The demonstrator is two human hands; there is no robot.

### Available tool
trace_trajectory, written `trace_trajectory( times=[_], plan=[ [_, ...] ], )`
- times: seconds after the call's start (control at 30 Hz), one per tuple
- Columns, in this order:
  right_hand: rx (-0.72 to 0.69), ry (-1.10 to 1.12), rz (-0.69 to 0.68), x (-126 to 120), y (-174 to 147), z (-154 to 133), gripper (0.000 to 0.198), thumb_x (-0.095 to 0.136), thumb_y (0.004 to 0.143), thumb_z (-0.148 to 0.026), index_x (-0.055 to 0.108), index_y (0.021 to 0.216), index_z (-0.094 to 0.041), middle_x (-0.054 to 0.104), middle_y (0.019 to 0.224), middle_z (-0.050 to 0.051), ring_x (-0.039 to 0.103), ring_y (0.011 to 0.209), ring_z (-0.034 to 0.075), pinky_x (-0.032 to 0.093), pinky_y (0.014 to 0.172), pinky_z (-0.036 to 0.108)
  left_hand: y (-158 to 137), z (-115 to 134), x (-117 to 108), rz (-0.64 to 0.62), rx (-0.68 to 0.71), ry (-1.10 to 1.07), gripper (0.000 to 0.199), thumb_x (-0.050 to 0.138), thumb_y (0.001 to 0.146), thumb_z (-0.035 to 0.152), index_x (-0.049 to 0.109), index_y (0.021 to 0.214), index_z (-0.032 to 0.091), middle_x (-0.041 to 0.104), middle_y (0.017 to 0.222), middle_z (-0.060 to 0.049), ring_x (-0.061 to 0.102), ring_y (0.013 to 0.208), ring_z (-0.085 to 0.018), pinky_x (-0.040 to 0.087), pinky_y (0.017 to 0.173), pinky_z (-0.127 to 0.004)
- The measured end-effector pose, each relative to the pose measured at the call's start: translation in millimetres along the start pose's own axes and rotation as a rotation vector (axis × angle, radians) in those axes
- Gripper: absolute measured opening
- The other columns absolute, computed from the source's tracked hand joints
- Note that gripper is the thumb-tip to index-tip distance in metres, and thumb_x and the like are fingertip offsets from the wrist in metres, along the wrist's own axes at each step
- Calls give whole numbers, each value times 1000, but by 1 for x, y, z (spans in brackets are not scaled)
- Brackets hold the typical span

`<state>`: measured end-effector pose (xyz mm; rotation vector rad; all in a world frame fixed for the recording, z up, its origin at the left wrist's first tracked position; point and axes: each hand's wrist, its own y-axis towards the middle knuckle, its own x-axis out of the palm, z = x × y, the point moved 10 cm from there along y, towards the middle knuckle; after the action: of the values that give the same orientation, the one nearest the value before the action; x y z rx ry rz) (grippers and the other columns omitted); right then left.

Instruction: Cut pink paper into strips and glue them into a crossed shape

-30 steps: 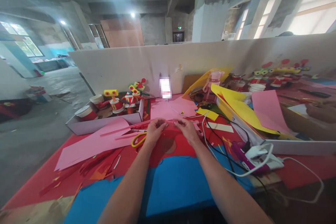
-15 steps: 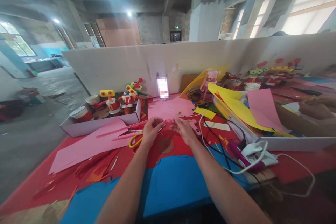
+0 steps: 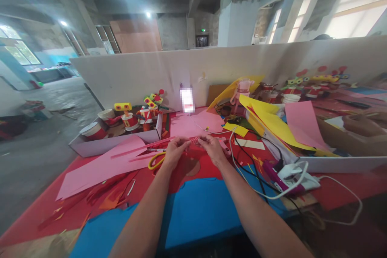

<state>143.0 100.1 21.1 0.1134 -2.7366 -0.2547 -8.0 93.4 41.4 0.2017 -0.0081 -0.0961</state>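
Between my two hands is a short pink folded paper spring (image 3: 195,140), its pleats showing in the gap. My left hand (image 3: 177,148) pinches its left end, fingers pressed together. At the other end, my right hand (image 3: 212,147) grips it between thumb and fingers. Close to my left hand lie yellow-handled scissors (image 3: 155,162), partly covered by that hand. Just beyond my right hand is a pink glue gun-like tool (image 3: 224,145), mostly hidden. Pink paper sheets (image 3: 102,167) and thin strips lie to the left.
A box (image 3: 121,142) at the left holds paper-cup figures (image 3: 130,121). On the right stand a white box (image 3: 338,165) of coloured paper and a purple power strip (image 3: 276,177) with trailing cables. Blue cloth (image 3: 205,209) covers the near edge. A bright pixelated screen (image 3: 187,100) leans against the partition.
My hands have come slightly closer together, and the paper spring between them looks shorter and a little tilted. The rest of the table looks the same.
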Motion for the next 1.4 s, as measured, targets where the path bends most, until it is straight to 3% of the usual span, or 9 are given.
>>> trace_trajectory(
  times=[0.23, 0.4, 0.53, 0.8, 0.9, 1.07, 1.2, 1.4],
  plan=[
    [18, 39, 104, -14, 3, 0, 41, 82, 58, -44, 68, 88, -20, 70, 86, 1, 66, 74, 16, 56, 81, 35, 0, 5, -10, 66, 15, -46, 32, 74, 72, 44, 65, 84, 16, 63, 58, 1, 56, 54, -12, 44, 55, -23],
    [157, 52, -4, 2, -3, 14, 42, 80, 63, -51, 67, 88, -20, 69, 80, 0, 65, 67, 14, 56, 74, 32, -1, 5, -5, 41, 30, 43, 37, 78, 67, 44, 67, 88, 17, 63, 60, 2, 57, 57, -12, 44, 58, -24],
    [129, 49, -13, 3, -4, 12, 43, 82, 58, -51, 67, 82, -19, 68, 76, -1, 64, 65, 13, 55, 73, 31, -1, 4, 0, -2, 43, 75, 37, 80, 65, 42, 67, 88, 16, 63, 60, 2, 58, 57, -13, 45, 59, -25],
    [58, 32, 111, -19, 3, 3, 46, 83, 55, -52, 66, 82, -19, 67, 73, -1, 65, 66, 15, 56, 74, 32, 1, 4, -13, 82, 28, 36, 33, 75, 70, 43, 65, 86, 16, 62, 57, 2, 57, 55, -13, 44, 56, -24],
    [100, 35, 94, -14, 1, 8, 46, 80, 60, -55, 64, 85, -19, 68, 72, 0, 66, 66, 15, 55, 70, 31, 0, 7, -14, 106, 42, 8, 34, 76, 69, 42, 64, 87, 17, 63, 62, 2, 58, 58, -13, 44, 58, -24],
    [150, 24, -32, 5, -5, 16, 43, 79, 64, -55, 64, 84, -19, 68, 73, 0, 64, 61, 14, 55, 67, 31, -2, 9, 1, 24, 62, 70, 30, 79, 65, 37, 66, 83, 17, 62, 66, 2, 56, 60, -12, 42, 58, -23],
    [114, -5, -5, 0, -5, 13, 42, 81, 60, -52, 65, 80, -19, 68, 71, 0, 65, 63, 15, 54, 68, 31, -4, 7, 11, -56, 42, 105, 29, 76, 69, 38, 68, 87, 17, 64, 67, 1, 58, 62, -13, 43, 59, -24],
    [74, -40, 26, -6, -2, 10, 42, 80, 61, -53, 65, 81, -20, 69, 71, 1, 66, 66, 18, 56, 72, 34, -4, 6, 10, -55, 18, 114, 29, 77, 68, 39, 67, 84, 16, 65, 65, 0, 59, 60, -13, 44, 59, -24]
  ],
)
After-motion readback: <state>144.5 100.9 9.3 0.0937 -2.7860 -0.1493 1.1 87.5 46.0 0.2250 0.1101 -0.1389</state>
